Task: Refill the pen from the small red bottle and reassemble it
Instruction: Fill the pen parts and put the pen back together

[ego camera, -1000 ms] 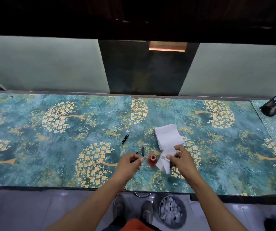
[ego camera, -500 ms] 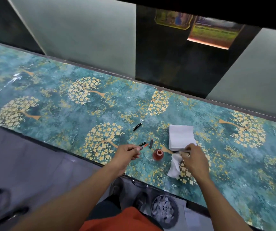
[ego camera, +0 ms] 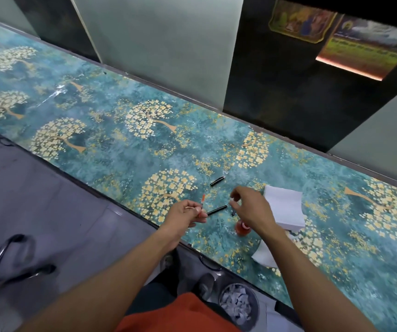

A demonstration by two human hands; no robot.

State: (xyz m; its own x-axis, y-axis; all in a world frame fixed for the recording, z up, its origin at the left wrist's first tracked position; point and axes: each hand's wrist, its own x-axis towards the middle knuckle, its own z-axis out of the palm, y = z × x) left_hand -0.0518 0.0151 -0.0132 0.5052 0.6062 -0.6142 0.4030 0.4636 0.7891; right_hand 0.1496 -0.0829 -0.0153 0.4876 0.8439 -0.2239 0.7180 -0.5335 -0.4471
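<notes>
Both hands are low in the middle of the frame, over the near edge of the teal tabletop (ego camera: pixel 120 144) with the gold tree print. The left hand (ego camera: pixel 186 215) is curled around a thin pen part with an orange-red tip (ego camera: pixel 203 199) poking up past the knuckles; a black pen piece (ego camera: pixel 217 210) sticks out to the right of those fingers, though I can't tell if it's actually held or just lying there. The right hand (ego camera: pixel 252 209) is just to the right, fingers bent down and pinching a small dark pen piece (ego camera: pixel 233 212) that hangs below the fingertips. The two hands are close but not touching.

The small red bottle (ego camera: pixel 241 228) stands on the tabletop right under the right wrist, partly hidden by it. Another black pen piece (ego camera: pixel 217 181) lies alone a bit further up. A stack of white tissues (ego camera: pixel 286 207) sits right of the right hand, and one loose tissue (ego camera: pixel 263 256) lies at the near edge under the forearm. Down at the bottom there's a round bin of paper scraps (ego camera: pixel 238 305) on the floor.
</notes>
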